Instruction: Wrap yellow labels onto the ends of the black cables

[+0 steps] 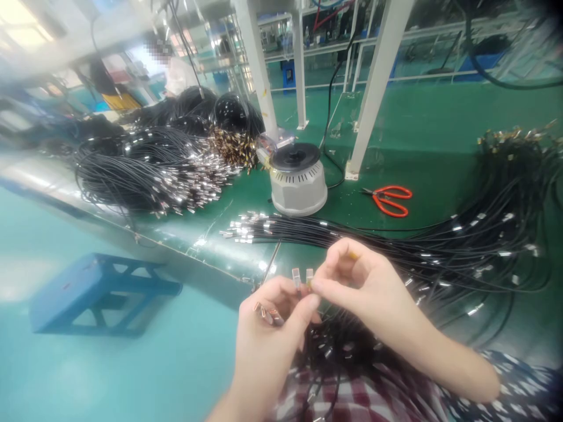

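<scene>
My left hand (272, 322) is closed in a pinch on thin black cables with small metal connectors (297, 276) at their ends; several more connector tips stick out between its fingers. My right hand (356, 281) pinches a connector tip (309, 275) right beside the left fingers. Both hands hover above a bundle of black cables (334, 346) lying on my lap, over checked cloth. A row of silver-tipped cables (250, 228) lies on the green table (440, 146) just beyond the hands.
A white round machine with a black lid (298, 179) stands mid-table. Red-handled scissors (391, 199) lie to its right. Large piles of black cables (149, 170) fill the left; more cables (505, 199) curve at right. A blue stool (99, 293) stands on the floor. A person sits far back left.
</scene>
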{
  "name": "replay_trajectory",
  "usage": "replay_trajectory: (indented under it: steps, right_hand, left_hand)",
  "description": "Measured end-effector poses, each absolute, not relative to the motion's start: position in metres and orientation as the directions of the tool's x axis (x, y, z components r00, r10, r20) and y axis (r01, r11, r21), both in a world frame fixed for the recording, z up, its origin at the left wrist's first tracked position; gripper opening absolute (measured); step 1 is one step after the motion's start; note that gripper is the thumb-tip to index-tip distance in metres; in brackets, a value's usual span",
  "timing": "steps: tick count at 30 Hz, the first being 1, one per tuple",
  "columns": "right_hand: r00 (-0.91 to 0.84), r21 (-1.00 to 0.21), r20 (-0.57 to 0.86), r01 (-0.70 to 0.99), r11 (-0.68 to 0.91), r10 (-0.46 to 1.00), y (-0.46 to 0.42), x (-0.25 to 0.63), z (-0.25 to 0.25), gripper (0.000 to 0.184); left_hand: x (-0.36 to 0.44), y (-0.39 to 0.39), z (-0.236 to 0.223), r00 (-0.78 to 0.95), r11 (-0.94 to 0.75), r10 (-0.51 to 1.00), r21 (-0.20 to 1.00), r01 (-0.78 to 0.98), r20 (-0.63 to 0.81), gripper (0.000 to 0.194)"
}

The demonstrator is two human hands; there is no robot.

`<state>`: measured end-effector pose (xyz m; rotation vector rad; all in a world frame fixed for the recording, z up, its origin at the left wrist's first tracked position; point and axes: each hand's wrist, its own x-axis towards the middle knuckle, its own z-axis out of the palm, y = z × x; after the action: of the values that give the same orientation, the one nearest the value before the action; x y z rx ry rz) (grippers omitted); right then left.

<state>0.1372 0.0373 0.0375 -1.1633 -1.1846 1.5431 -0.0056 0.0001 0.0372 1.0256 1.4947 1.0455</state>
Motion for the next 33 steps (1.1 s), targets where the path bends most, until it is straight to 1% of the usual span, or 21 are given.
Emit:
replay_trajectory:
  steps: [2, 5, 10, 14, 20, 23, 25, 27, 30, 33]
  right_hand:
    - [-0.201, -0.978, -0.161, -0.1, -0.184, 0.966, 0.036, 0.135, 0.037, 0.025]
    - [-0.199, -0.98, -0.144, -0.103, -0.167, 0.969, 0.037, 0.134, 0.037, 0.025]
    - [-0.216, -0.977, -0.14, -0.13, -0.171, 0.966, 0.04, 0.135, 0.036, 0.027]
    - [-0.223, -0.972, -0.138, -0.158, -0.176, 0.965, 0.041, 0.135, 0.034, 0.027]
    - [-0.216, -0.978, -0.12, -0.142, -0.153, 0.969, 0.041, 0.136, 0.034, 0.027]
    - [-0.235, -0.975, -0.135, -0.144, -0.172, 0.962, 0.042, 0.136, 0.036, 0.027]
    - [-0.253, -0.967, -0.143, -0.168, -0.189, 0.957, 0.042, 0.136, 0.036, 0.027]
    - [-0.258, -0.962, -0.15, -0.186, -0.201, 0.955, 0.042, 0.137, 0.036, 0.028]
    - [-0.234, -0.968, -0.145, -0.169, -0.187, 0.961, 0.043, 0.137, 0.036, 0.029]
    - [-0.214, -0.977, -0.12, -0.148, -0.153, 0.969, 0.042, 0.136, 0.035, 0.029]
  left_hand:
    - [-0.005, 0.0, 0.037, -0.164, 0.256, 0.957, 0.964, 0.076, -0.241, 0.017]
    - [-0.006, 0.0, 0.033, -0.148, 0.263, 0.955, 0.964, 0.03, -0.256, 0.015]
    - [-0.009, 0.003, 0.027, -0.099, 0.246, 0.961, 0.963, -0.114, -0.257, 0.027]
    - [-0.01, 0.004, 0.026, -0.143, 0.251, 0.948, 0.946, -0.206, -0.283, 0.025]
    - [-0.011, 0.007, 0.025, -0.139, 0.28, 0.937, 0.926, -0.251, -0.321, 0.024]
    - [-0.012, 0.012, 0.025, -0.102, 0.321, 0.926, 0.899, -0.298, -0.364, 0.025]
    - [-0.013, 0.015, 0.025, -0.039, 0.369, 0.913, 0.862, -0.347, -0.407, 0.023]
    - [-0.015, 0.016, 0.024, 0.018, 0.403, 0.903, 0.833, -0.379, -0.429, 0.026]
    - [-0.017, 0.014, 0.023, 0.001, 0.413, 0.898, 0.845, -0.34, -0.439, 0.026]
    - [-0.019, 0.008, 0.023, -0.013, 0.414, 0.905, 0.887, -0.205, -0.425, 0.026]
